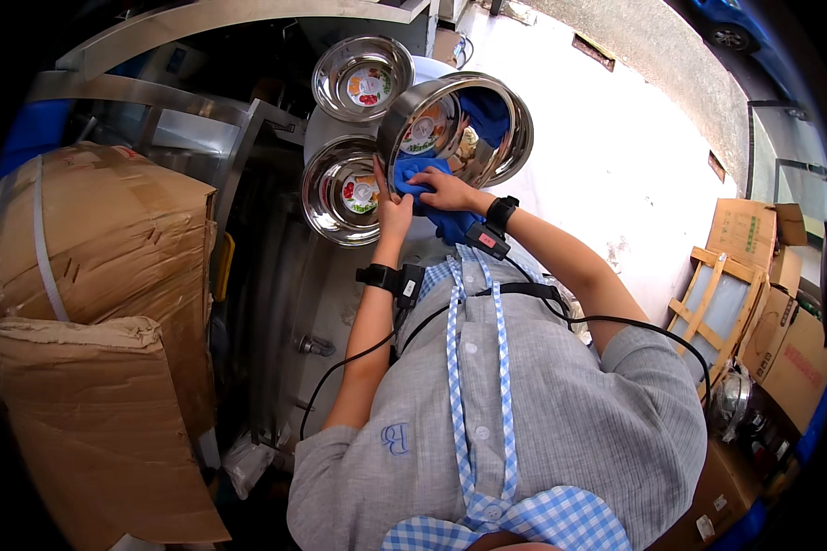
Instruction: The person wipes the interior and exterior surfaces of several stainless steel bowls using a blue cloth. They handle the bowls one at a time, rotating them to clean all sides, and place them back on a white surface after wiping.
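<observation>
A shiny stainless steel bowl (397, 129) is tilted up in front of me, with a colourful round label inside. My left hand (394, 209) grips its near left edge, thumb and fingers closed on the wall. Bunched in my right hand (447, 191) is a blue cloth (413, 171), pressed against the bowl's near rim. Part of the cloth hangs below my right wrist. A second steel rim (526, 129) overlaps on the right; I cannot tell whether it belongs to a separate bowl. Two more labelled bowls stand to the left, one farther (329, 83) and one nearer (320, 195).
The bowls rest on a pale round surface (317, 129). Large cardboard boxes (92, 239) are stacked at my left beside a steel frame (234, 138). On the right are a wooden crate (703, 298) and more cartons (790, 354). Black cables (616, 320) run from my wrist straps.
</observation>
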{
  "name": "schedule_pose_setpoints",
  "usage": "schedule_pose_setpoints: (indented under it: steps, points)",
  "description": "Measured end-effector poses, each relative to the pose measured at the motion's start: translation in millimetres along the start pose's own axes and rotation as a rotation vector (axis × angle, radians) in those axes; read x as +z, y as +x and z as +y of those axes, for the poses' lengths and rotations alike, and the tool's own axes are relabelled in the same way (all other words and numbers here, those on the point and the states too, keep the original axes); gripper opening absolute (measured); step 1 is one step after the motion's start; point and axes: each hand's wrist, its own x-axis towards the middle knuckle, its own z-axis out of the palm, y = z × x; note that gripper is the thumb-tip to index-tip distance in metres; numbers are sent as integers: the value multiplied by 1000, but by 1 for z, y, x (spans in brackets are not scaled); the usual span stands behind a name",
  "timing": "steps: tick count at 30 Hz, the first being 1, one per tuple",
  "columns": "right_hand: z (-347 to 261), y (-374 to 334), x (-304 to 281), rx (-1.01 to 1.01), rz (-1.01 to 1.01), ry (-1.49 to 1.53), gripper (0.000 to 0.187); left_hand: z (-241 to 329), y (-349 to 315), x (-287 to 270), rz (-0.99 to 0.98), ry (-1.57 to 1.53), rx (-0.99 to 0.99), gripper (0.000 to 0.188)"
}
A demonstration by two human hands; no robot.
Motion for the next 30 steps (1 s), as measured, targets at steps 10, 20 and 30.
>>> schedule_pose_setpoints:
  steps: [10, 20, 30]
  points:
    - [15, -6, -56, 193, 118, -917, 33, -14, 5, -11, -35, -81, -159, 40]
    - [24, -14, -30, 224, 41, -526, 38, 12, 25, -5, -112, -13, -26, 100]
    - [28, 21, -36, 98, -141, -61, 40, -17, 38, 6, -224, -181, -366, 17]
